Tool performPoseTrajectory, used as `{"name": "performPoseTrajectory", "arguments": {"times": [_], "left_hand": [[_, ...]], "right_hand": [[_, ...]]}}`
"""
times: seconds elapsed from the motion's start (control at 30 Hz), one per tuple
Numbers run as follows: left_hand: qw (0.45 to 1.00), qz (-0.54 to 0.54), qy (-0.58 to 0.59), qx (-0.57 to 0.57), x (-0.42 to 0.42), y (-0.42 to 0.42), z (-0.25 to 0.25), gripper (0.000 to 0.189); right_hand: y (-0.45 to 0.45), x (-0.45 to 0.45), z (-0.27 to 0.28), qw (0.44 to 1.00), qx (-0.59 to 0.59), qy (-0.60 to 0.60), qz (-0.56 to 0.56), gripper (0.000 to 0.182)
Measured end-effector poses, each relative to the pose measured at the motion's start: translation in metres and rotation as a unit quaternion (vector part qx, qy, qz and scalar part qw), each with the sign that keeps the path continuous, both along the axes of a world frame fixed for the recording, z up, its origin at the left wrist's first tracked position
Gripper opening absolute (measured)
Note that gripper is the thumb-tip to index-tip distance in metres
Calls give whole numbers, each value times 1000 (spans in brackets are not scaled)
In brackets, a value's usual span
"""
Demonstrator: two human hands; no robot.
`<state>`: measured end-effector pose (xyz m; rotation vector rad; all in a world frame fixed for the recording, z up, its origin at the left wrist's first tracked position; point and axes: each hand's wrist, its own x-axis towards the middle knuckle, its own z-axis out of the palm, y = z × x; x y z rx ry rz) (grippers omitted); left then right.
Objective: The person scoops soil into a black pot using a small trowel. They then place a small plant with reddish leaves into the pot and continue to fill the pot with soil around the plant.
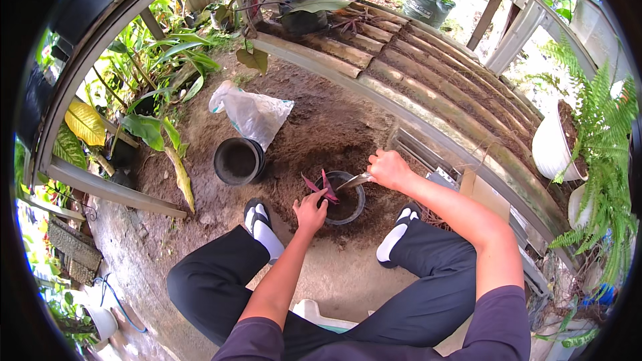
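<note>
A round dark plastic pot [360,204] stands on the soil between my feet, with dark soil inside it. From the pot rises a small plant with pink-red leaves [328,186]. My left hand [310,213] reaches over the pot's left rim, its index finger and thumb at the plant's leaves. Whether those fingers pinch the plant cannot be made out. My right hand [390,169] is closed around the handle of a metal hand trowel [354,181]. The trowel's blade points down and left into the pot, close beside the plant.
Stacked black pots [235,161] stand left of the work, touching a crumpled plastic bag [256,113]. Loose soil [321,135] covers the ground beyond. A corrugated bench [431,80] curves along the right. A fern in a white pot [554,143] and a cardboard box [484,193] are at right.
</note>
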<state>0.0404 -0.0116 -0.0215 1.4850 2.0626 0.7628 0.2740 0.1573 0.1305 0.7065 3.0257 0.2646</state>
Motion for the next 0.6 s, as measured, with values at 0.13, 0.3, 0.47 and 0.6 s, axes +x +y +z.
{"name": "performPoseTrajectory", "arguments": {"times": [0.13,0.3,0.47,0.6], "left_hand": [[1000,-4,3,-6,0,-1,3,43],[1000,-8,-2,-7,2,1,4,43],[1000,-11,8,-1,-1,-1,1,45],[998,-28,46,18,2,-5,-2,54]], "right_hand": [[-4,-4,-3,1000,-18,-6,-19,29],[-8,5,-18,997,-22,-31,-63,29],[9,12,1,991,-31,16,-126,34],[15,23,7,974,-74,-11,-215,39]]}}
